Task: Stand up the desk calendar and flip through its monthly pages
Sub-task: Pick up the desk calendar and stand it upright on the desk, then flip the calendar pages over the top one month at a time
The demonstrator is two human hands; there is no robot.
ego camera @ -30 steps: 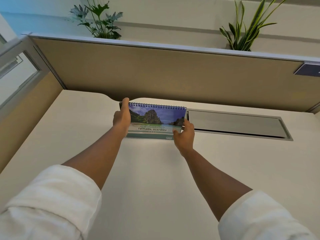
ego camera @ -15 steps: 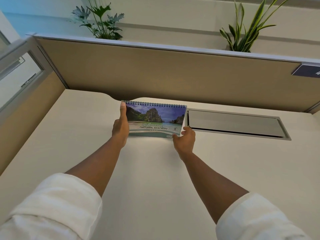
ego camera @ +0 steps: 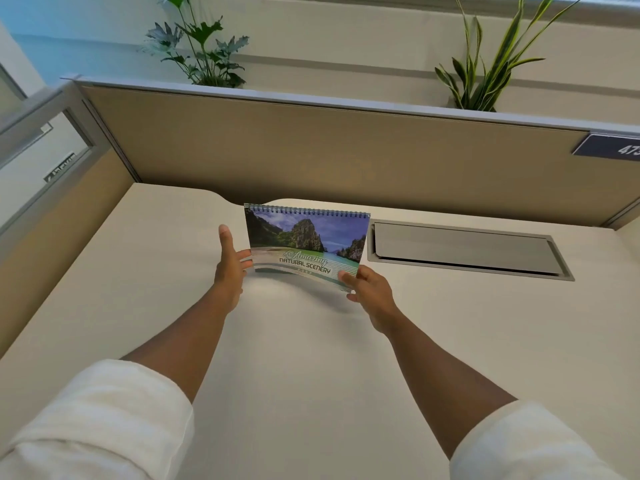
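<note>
The desk calendar (ego camera: 306, 242) is spiral-bound along its top edge, with a cover photo of cliffs and sea and the words "Amazing Natural Scenery". It is held tilted above the cream desk (ego camera: 311, 358), cover facing me. My left hand (ego camera: 231, 263) touches its lower left corner with the fingertips, thumb pointing up and apart from the cover. My right hand (ego camera: 369, 285) pinches its lower right corner.
A grey metal cable hatch (ego camera: 464, 251) is set into the desk just right of the calendar. A tan partition (ego camera: 346, 150) closes off the back and left, with two potted plants (ego camera: 201, 46) behind it. A dark number plate (ego camera: 609, 147) hangs at the partition's right.
The calendar has come up off the desk and toward me. My left hand slid from its upper left edge down to the lower left corner.
</note>
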